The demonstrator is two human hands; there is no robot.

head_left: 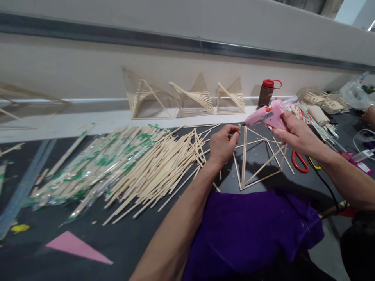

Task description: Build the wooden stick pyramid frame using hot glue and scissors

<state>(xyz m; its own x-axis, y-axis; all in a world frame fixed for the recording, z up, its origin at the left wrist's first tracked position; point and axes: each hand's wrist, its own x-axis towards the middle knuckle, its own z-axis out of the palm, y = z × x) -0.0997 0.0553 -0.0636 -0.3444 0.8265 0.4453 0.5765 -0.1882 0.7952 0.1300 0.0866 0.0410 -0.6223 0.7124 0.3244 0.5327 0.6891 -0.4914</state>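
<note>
My right hand (297, 132) is wrapped round the handle of a pink hot glue gun (271, 116), its nozzle pointing left. With thumb and fingers pinched together, my left hand (224, 142) is right at the nozzle tip. A small whitish bit shows at those fingertips, too small to name. Below both hands, a frame of thin wooden sticks (244, 160) stands on the dark table, its corners joined into triangles. One top corner of this frame is close to the nozzle.
Loose wooden sticks (158, 168) lie in a heap left of my hands, beside plastic-wrapped packs (96, 164). Finished stick models (191, 97) lean along the wall. A brown bottle (265, 95), red-handled scissors (300, 162) and a pink paper triangle (77, 246) are around. Another person's hand (369, 116) shows far right.
</note>
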